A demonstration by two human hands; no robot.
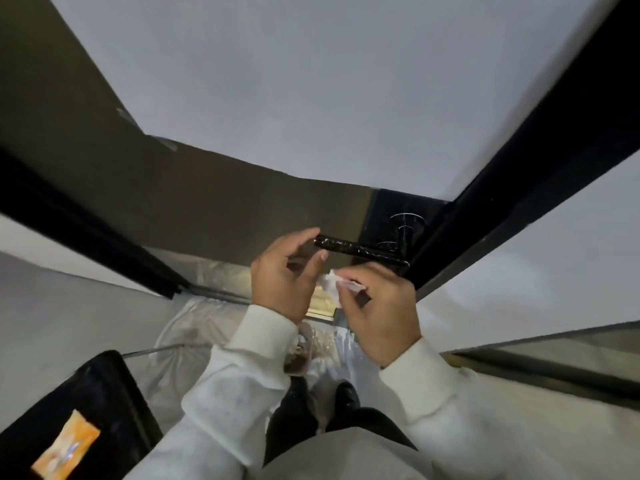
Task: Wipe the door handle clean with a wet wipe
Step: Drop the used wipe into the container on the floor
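Note:
A black lever door handle (363, 250) with pale streaks sticks out from the dark edge of a door, its round rosette (408, 220) above it. My right hand (377, 306) sits just below the lever, pinching a crumpled white wet wipe (330, 282). Left of the wipe, my left hand (284, 271) has its fingers curled and apart, fingertips near the lever's free end and next to the wipe. I cannot tell whether the left hand touches the wipe. Both arms wear white sleeves.
A black door frame (519, 188) runs diagonally at the right. A black case (86, 403) with an orange packet (67, 448) on it lies lower left. Plastic sheeting (194, 327) covers the floor below. My dark shoes (346, 396) stand under the hands.

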